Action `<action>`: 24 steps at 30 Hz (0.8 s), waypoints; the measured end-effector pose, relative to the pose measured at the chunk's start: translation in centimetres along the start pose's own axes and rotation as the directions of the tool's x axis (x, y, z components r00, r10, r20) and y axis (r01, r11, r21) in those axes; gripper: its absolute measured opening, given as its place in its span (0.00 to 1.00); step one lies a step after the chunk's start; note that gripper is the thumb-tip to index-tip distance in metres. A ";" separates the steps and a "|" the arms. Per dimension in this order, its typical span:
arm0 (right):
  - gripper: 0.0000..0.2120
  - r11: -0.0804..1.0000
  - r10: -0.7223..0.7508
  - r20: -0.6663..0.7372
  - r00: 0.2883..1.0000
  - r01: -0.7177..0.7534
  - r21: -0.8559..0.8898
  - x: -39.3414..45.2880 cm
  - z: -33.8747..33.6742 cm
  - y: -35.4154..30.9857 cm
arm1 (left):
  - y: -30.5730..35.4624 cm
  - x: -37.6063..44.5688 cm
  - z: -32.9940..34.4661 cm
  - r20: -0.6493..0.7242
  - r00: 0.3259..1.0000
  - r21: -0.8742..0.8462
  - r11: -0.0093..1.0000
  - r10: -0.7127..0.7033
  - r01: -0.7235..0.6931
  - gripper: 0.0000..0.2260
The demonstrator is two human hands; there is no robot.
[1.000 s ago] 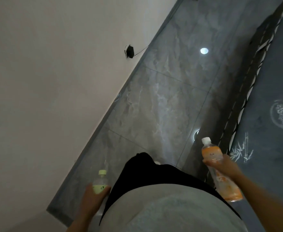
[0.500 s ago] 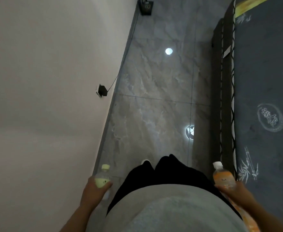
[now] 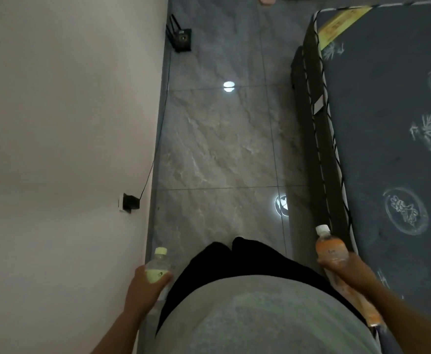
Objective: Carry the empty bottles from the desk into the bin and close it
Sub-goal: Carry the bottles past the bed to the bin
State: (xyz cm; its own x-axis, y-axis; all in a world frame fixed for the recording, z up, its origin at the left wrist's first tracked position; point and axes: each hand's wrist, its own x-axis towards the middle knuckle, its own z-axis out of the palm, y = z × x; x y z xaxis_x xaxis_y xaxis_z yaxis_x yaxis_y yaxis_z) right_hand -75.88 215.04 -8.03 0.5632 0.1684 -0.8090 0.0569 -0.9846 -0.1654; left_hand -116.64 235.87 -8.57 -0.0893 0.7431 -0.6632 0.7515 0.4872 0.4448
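Note:
My left hand point(image 3: 145, 286) grips a clear bottle with a pale yellow-green cap and label point(image 3: 157, 265), held upright at my left hip near the wall. My right hand point(image 3: 349, 270) holds an orange-labelled bottle with a white cap point(image 3: 328, 247), its neck pointing forward and its lower body running back under my forearm. Both bottles hang over the grey tiled floor point(image 3: 217, 149). No bin or desk is in view.
A white wall point(image 3: 63, 123) runs along the left with a black plug point(image 3: 130, 201) and a cable leading to a black router point(image 3: 181, 39) on the floor. A dark patterned mattress point(image 3: 393, 149) lies along the right. Between them stretches a floor corridor.
The view has swung so wall and mattress now run straight ahead. The router has come into sight farther along. Both hands keep their bottles at my sides.

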 end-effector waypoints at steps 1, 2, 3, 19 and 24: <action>0.40 0.998 0.016 -0.003 1.000 -0.015 0.058 0.0 -0.7 -3.4 | 0.7 0.5 -0.2 -0.003 1.000 0.005 1.000 -0.024 0.024 0.19; 0.40 0.998 -0.023 0.020 1.000 0.022 0.050 0.4 -1.7 -5.6 | 1.4 1.0 -0.5 -0.003 0.999 0.003 0.999 -0.037 0.037 0.18; 0.40 0.996 -0.057 -0.010 0.998 0.057 0.064 1.5 -2.4 -8.0 | 2.3 1.4 -0.8 0.006 0.999 -0.003 0.999 -0.052 0.052 0.19; 0.41 0.991 0.097 0.077 0.992 -0.104 0.082 10.7 -7.6 -24.1 | 27.3 20.8 -5.4 0.063 0.997 0.104 0.993 0.043 -0.050 0.26; 0.38 0.966 0.194 0.056 0.979 -0.201 0.163 13.9 -10.1 -27.9 | 37.8 28.1 -4.6 0.092 0.987 0.129 0.982 0.130 -0.141 0.31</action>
State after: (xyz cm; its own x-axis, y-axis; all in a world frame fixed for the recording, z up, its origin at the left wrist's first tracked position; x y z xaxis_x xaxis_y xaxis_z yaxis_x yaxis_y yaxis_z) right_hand -61.33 244.35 -8.99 0.5161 -0.0233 -0.8562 -0.1926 -0.9772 -0.0895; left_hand -93.78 277.30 -7.63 0.0695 0.7546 -0.6525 0.8345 0.3144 0.4525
